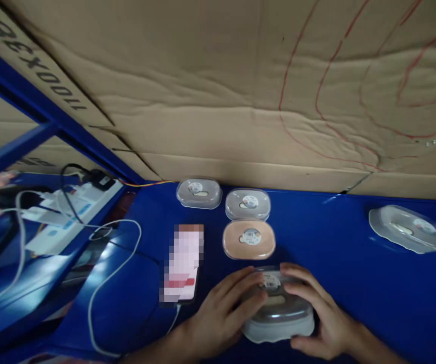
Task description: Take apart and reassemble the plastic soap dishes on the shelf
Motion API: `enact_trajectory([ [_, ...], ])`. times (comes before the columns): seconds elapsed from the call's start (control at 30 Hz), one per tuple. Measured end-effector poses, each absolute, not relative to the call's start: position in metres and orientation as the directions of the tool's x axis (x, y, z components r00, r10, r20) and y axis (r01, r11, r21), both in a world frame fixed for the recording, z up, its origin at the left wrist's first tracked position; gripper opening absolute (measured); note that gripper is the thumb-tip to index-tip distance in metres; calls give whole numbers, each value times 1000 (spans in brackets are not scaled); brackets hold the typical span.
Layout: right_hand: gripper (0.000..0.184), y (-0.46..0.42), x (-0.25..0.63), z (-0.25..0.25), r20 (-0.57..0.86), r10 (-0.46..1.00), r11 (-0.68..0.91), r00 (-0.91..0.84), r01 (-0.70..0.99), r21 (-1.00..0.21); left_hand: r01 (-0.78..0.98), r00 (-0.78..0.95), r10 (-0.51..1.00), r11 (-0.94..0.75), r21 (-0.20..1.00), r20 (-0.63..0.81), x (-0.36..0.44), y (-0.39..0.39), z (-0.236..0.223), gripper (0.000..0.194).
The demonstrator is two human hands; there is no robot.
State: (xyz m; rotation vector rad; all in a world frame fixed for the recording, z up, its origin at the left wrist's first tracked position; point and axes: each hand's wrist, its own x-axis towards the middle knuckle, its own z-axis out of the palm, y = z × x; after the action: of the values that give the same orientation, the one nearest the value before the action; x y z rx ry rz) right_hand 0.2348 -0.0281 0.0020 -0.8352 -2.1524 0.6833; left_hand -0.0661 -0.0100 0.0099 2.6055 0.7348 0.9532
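Observation:
My left hand (227,311) and my right hand (330,313) hold a pale, rounded plastic box with a clear lid (284,323) from its two sides. The left fingers lie across the lid beside a round label, and the left thumb is hidden. On the right side, my fingers curl over the far edge while the thumb presses low on the near side. Just beyond stands a similar box in peach (236,242), touching a grey-white one (241,199) behind it. Another pale box (212,189) sits further left.
A phone (185,268) with a cable plugged in lies left of my hands. One more pale lidded box (403,230) is at the far right. At left are a white power strip (77,215) and a blue frame (89,146); cardboard (203,91) walls the back of the blue table (339,253).

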Motion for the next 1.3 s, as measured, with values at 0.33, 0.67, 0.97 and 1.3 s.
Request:
enact_trajectory([
  [0.33,75,-25,233,10,470,706,684,-530,337,-647,363,621,569,-819,444,540,-60,-10,20,64],
  [0.67,68,-38,231,2,465,713,675,-525,337,-656,357,634,534,-843,402,559,-66,-15,9,45],
  [0.97,78,-28,230,13,564,594,796,-573,322,-512,299,586,445,-895,329,677,-64,-9,14,37],
  [1.3,99,-20,246,47,312,713,645,-628,413,-644,284,594,306,-945,162,744,-60,-7,26,48],
])
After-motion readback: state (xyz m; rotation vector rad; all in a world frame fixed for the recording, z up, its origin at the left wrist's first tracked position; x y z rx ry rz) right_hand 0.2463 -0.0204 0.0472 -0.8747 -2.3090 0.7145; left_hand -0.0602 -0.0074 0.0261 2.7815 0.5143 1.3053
